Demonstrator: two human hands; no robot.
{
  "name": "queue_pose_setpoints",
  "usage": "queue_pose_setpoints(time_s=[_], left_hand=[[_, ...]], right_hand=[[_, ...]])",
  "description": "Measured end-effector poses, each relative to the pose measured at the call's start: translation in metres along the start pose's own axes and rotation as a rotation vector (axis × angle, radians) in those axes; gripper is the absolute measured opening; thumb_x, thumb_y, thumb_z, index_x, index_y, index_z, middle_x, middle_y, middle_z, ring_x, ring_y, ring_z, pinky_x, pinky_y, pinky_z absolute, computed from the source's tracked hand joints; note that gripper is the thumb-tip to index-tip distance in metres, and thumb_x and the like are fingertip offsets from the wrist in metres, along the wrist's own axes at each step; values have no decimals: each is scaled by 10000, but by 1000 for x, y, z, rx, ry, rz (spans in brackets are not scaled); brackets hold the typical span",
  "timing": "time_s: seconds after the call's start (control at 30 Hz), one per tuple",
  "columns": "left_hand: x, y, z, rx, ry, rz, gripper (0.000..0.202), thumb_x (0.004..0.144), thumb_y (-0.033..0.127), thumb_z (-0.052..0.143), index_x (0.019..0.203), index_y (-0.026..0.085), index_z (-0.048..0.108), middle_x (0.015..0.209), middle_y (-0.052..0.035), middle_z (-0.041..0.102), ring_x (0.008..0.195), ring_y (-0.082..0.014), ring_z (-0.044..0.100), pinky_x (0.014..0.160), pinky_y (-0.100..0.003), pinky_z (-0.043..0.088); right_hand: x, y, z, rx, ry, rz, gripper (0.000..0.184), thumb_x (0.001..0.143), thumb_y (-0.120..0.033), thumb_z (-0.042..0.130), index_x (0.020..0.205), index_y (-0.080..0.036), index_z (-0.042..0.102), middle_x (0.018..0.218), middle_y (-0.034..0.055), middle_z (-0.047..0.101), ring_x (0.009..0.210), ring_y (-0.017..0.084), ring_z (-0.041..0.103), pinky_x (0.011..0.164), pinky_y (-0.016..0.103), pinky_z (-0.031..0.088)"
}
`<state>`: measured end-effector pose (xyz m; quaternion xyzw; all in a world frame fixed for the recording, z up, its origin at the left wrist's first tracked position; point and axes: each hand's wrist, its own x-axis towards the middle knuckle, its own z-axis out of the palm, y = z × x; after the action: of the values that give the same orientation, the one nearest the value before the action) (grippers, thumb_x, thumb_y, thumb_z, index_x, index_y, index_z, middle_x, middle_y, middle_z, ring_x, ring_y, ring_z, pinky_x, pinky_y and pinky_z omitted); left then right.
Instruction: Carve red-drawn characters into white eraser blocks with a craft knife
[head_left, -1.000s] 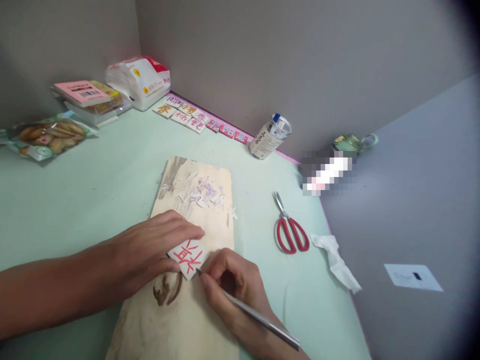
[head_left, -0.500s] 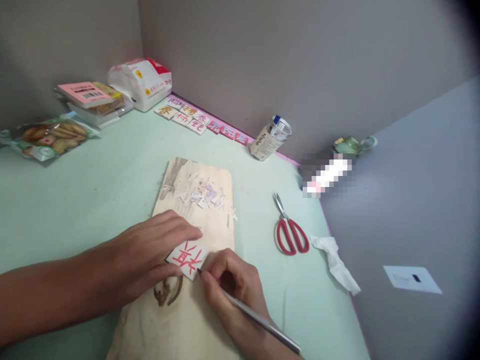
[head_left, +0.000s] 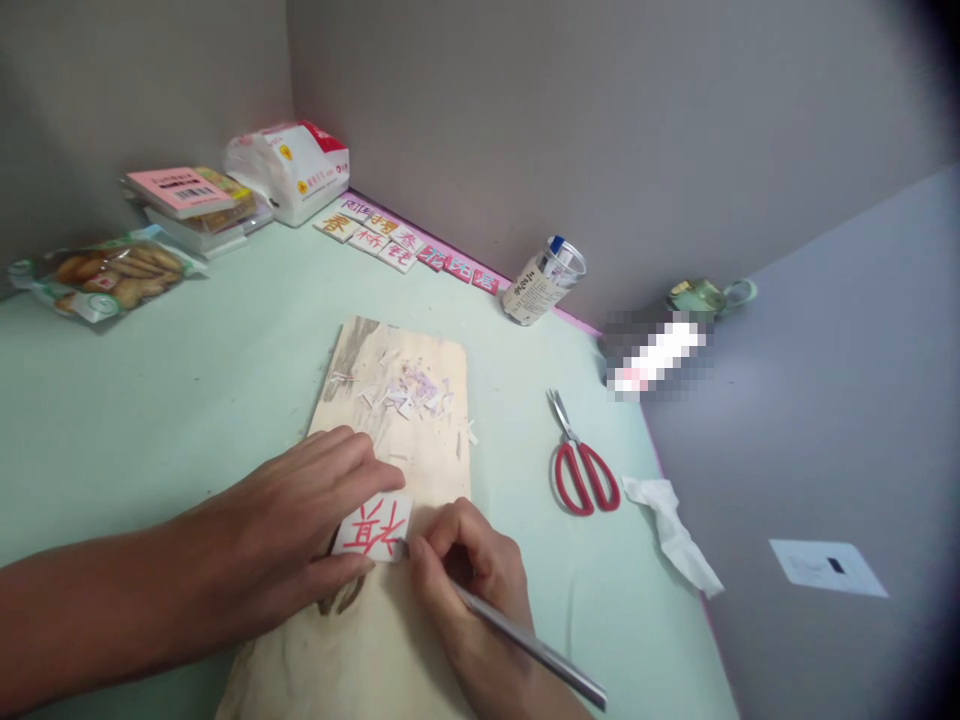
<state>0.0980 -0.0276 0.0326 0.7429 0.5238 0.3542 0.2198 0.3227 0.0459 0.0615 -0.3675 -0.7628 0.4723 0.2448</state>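
A small white tile [head_left: 377, 526] with a red-drawn character lies on the wooden board [head_left: 409, 670]. My left hand [head_left: 300, 515] closes on the tile, thumb at the near edge and fingers at the far one. In my right hand [head_left: 480, 585] is a pen-shaped carving knife [head_left: 534, 648] with a silver handle, gripped like a pen. Its tip is at the tile's right corner, largely hidden by my fingers. White and purple shavings [head_left: 412, 392] are scattered over the board's far part.
Red-handled scissors [head_left: 576, 470] lie right of the board, beside a crumpled tissue [head_left: 675, 540]. A can [head_left: 541, 285] stands by the wall, near several character tiles [head_left: 367, 238]. A tissue pack [head_left: 292, 175], stacked items [head_left: 187, 200] and a snack bag [head_left: 112, 275] sit back left.
The tile has turned slightly between my left fingers, and its lower edge now lies more level. My right hand stays beside it with the knife. The whole view has shifted a little.
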Motion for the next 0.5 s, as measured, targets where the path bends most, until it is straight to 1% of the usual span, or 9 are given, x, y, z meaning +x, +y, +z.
queue_pose_setpoints(time_s=[0.07, 0.17, 0.23, 0.33, 0.37, 0.4, 0.43, 0.5], left_hand=[[-1, 1, 3, 15, 5, -9, 363, 963, 112, 650, 1281, 280, 601, 1121, 1, 616, 1019, -231, 601, 877, -323, 471], [-2, 4, 7, 49, 19, -9, 511, 914, 66, 614, 1372, 289, 579, 1128, 3, 622, 1020, -232, 615, 883, -340, 471], [-3, 6, 9, 72, 30, -19, 587, 879, 55, 609, 1411, 299, 558, 1152, 1, 634, 1038, -237, 631, 891, -349, 478], [-5, 10, 10, 108, 51, -37, 585, 876, 61, 592, 1405, 308, 545, 1193, -7, 637, 1081, -246, 644, 906, -356, 485], [-5, 12, 10, 115, 47, -40, 572, 891, 65, 584, 1406, 311, 538, 1210, -10, 636, 1099, -246, 645, 917, -357, 487], [-5, 13, 10, 116, 42, -38, 559, 908, 68, 577, 1409, 313, 532, 1224, -11, 635, 1114, -244, 644, 928, -356, 488], [-5, 14, 9, 112, 32, -39, 547, 926, 69, 567, 1414, 314, 527, 1236, -12, 633, 1128, -241, 642, 940, -354, 488], [-4, 16, 8, 88, 20, -45, 503, 960, 76, 548, 1404, 312, 542, 1211, -9, 622, 1104, -231, 631, 938, -349, 482]], right_hand=[[-1, -1, 1, 0, 11, 10, 290, 950, -239, 625, 727, -268, 442, 629, -71, 463, 558, 119, 407, 519, 244, 348], [-3, -3, 2, -18, 34, 23, 302, 968, -244, 626, 722, -263, 452, 634, -63, 491, 566, 121, 434, 527, 242, 366], [-6, -2, 3, -34, 57, 16, 321, 979, -231, 633, 720, -262, 446, 627, -69, 481, 557, 117, 426, 513, 238, 351], [-11, 3, 6, -87, 75, -35, 321, 1011, -187, 631, 754, -260, 454, 646, -68, 505, 558, 115, 451, 518, 231, 364], [-12, 6, 7, -124, 76, -82, 313, 1025, -165, 624, 774, -259, 463, 661, -65, 528, 565, 115, 473, 533, 230, 381], [-13, 9, 9, -177, 85, -157, 302, 1037, -138, 610, 796, -258, 473, 677, -61, 553, 572, 116, 498, 551, 233, 397], [-13, 11, 12, -246, 111, -260, 295, 1042, -111, 595, 814, -258, 481, 685, -56, 571, 576, 119, 516, 564, 242, 404], [-12, 15, 18, -413, 212, -494, 304, 1043, -63, 570, 825, -258, 488, 669, -51, 572, 564, 131, 520, 574, 279, 385]])
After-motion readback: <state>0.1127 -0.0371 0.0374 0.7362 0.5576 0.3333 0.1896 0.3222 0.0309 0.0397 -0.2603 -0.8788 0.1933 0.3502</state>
